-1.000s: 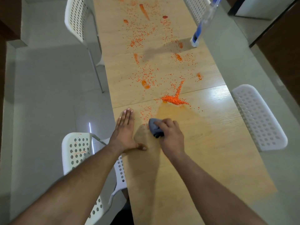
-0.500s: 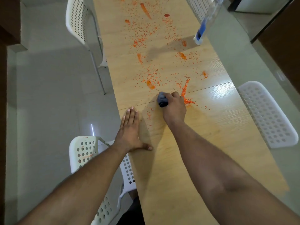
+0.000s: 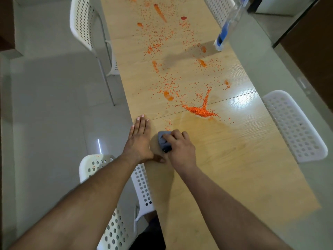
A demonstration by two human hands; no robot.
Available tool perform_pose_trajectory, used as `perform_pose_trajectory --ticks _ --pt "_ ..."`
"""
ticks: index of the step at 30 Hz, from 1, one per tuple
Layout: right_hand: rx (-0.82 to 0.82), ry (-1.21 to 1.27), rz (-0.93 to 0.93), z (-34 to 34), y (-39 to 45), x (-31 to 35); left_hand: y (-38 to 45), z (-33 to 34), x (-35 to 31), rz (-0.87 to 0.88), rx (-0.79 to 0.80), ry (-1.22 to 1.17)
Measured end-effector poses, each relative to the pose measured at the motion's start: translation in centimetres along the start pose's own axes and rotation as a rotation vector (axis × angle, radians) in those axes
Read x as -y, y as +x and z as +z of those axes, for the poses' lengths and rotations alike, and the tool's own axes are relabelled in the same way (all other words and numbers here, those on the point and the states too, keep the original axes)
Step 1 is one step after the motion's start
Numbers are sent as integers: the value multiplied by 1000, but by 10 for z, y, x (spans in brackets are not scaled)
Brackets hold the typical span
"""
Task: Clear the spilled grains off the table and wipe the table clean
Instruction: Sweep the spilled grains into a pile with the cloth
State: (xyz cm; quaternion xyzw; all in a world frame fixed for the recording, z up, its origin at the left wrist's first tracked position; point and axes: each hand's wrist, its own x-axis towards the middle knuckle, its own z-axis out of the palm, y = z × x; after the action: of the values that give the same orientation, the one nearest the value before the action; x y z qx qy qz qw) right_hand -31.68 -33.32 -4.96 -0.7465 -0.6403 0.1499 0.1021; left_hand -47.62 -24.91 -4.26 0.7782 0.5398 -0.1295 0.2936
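Observation:
Orange grains lie scattered along the far half of a long light wooden table (image 3: 234,159), with a dense swept pile (image 3: 201,111) at the seam between the two tabletops. My right hand (image 3: 180,147) presses a bunched grey cloth (image 3: 163,140) onto the wood just on the near side of that pile. My left hand (image 3: 139,139) rests flat, fingers together and palm down, at the table's left edge beside the cloth. A damp streak runs from the cloth toward the pile.
White perforated chairs stand around the table: one at near left (image 3: 115,204), one at right (image 3: 295,127), one at far left (image 3: 84,24), one at far right (image 3: 219,8). A clear bottle with a blue part (image 3: 223,37) stands near the far right edge.
My right hand pushed the cloth forward to the grain pile half a second ago, then drew it back toward me. The left hand stayed flat on the table edge.

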Motion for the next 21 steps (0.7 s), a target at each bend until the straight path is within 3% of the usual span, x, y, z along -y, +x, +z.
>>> perform_pose_trajectory --ticks 10,14,19,21 --pt "-108 45 287 -31 87 -12 0 0 3 -2 -2 1" --pt "-140 76 135 -31 56 8 1 -4 5 -19 7 -17" --pt "113 -10 6 -8 18 33 6 -3 8 -50 -32 -68" --pt "108 -23 13 -2 24 34 6 -3 10 -51 -36 -68"
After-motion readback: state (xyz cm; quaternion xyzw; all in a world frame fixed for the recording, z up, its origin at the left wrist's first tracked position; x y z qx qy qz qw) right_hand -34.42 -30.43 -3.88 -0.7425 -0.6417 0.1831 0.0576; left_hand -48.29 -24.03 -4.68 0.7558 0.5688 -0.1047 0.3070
